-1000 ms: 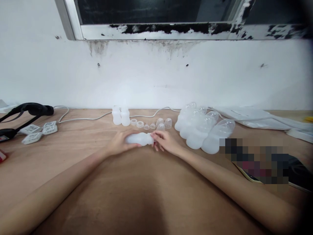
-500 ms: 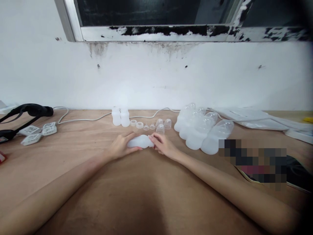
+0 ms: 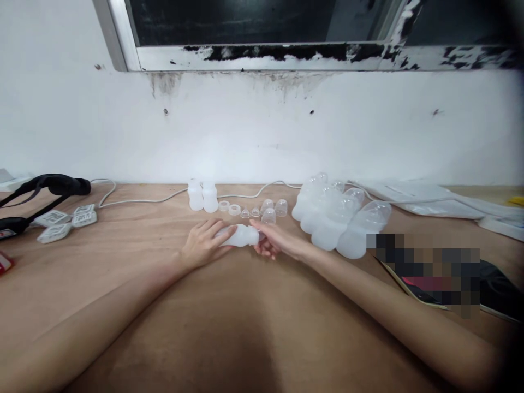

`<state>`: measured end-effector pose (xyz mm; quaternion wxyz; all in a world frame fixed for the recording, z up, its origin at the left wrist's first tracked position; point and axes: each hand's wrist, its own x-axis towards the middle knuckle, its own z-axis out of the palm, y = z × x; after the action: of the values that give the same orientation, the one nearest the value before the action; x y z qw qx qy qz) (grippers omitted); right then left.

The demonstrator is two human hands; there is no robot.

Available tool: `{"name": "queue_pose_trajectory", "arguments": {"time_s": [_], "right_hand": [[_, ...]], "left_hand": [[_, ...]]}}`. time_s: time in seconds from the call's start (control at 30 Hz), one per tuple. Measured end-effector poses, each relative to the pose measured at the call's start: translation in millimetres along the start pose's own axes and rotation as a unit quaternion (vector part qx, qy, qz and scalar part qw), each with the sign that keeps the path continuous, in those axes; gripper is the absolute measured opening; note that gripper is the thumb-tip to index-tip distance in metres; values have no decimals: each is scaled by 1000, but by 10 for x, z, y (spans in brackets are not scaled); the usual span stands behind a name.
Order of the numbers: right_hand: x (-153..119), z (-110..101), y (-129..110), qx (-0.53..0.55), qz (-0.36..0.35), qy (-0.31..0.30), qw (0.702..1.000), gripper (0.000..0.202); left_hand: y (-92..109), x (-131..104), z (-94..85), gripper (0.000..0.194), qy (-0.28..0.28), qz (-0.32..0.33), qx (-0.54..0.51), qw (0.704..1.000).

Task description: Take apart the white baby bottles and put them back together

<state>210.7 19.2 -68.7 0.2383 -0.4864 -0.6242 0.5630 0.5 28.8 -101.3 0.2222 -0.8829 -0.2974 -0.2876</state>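
A frosted white baby bottle (image 3: 238,236) lies on its side just above the tabletop, its neck to the right. My left hand (image 3: 204,240) is wrapped round the base end. At the neck, my right hand (image 3: 275,239) is closed with its thumb along the top and its other fingers curled below; they hide the bottle's tip. Just beyond the bottle lie two white collar rings (image 3: 234,209), two clear nipples (image 3: 245,213) and three clear domed caps (image 3: 280,207). Two open bottle bodies (image 3: 209,197) stand behind to the left.
Several capped baby bottles (image 3: 327,210) stand grouped at the right. Behind them lies a white plastic bag (image 3: 413,197). A cable (image 3: 139,202) runs along the wall. Black straps (image 3: 53,188) and small white boxes (image 3: 84,215) are at the left; a dark flat item (image 3: 497,286), partly pixelated, lies right.
My right hand has rolled over at the bottle's neck, its fingers now curled below. My left hand has shifted further over the bottle's body. The other things stay in place.
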Motion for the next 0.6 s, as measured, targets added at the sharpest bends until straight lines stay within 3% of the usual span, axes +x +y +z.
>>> {"name": "queue_pose_trajectory", "arguments": {"time_s": [0.07,0.1,0.17,0.2,0.27,0.33,0.43,0.6], "right_hand": [[41,-67,42,-98,-84,116,985,45],[74,-115,86,-162,-144,187,958,41],[158,-231,207,-320,-260,314,855,35],[203,-291,276,-387,-287,347,804,35],[274,-382,400,-470,-282,360,755,39],[299,-405,476,-502,-250,342,754,41],[251,-299,484,-501,-227,302,779,39],[137,-12,427,-491,-271,245,791,34]], "left_hand": [[12,-1,10,38,14,-60,-31,998],[12,-6,16,40,21,-95,-47,994],[0,-20,30,43,22,-169,-80,982],[-10,-26,39,44,12,-206,-100,973],[-32,-32,58,45,-18,-269,-145,952],[-46,-26,73,46,-40,-304,-181,934],[-47,-11,79,47,-51,-319,-200,925],[-38,-5,74,45,-56,-299,-216,928]]}}
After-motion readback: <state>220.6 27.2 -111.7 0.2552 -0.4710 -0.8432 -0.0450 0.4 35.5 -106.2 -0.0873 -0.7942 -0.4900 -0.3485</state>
